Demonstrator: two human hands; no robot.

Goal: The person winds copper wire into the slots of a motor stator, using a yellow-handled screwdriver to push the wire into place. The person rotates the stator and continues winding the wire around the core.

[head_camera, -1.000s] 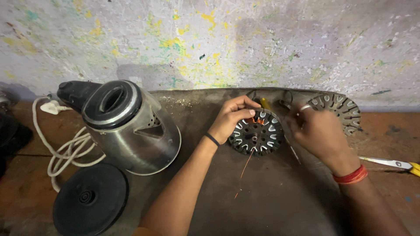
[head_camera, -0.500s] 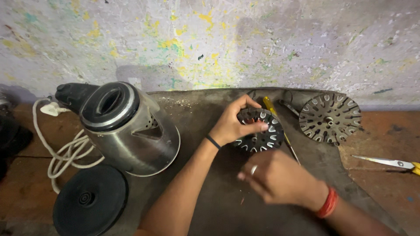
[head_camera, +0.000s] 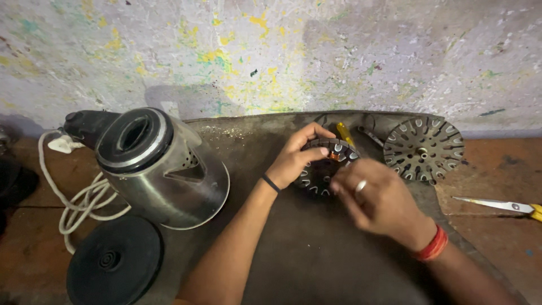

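Fingers of my left hand [head_camera: 296, 161] curled around the rim of the round slotted stator core [head_camera: 326, 164], just right of the frame's centre, tilted up off the dark tabletop [head_camera: 282, 248]. My right hand [head_camera: 379, 200] hovered in front of it, fingertips pinched at its near edge; I could not tell whether they gripped a wire or nothing. I judged the winding work on the core was under way, and the next move called for a steady hold. A second slotted disc [head_camera: 423, 148] lay at upper right. My hand hid the core's lower half.
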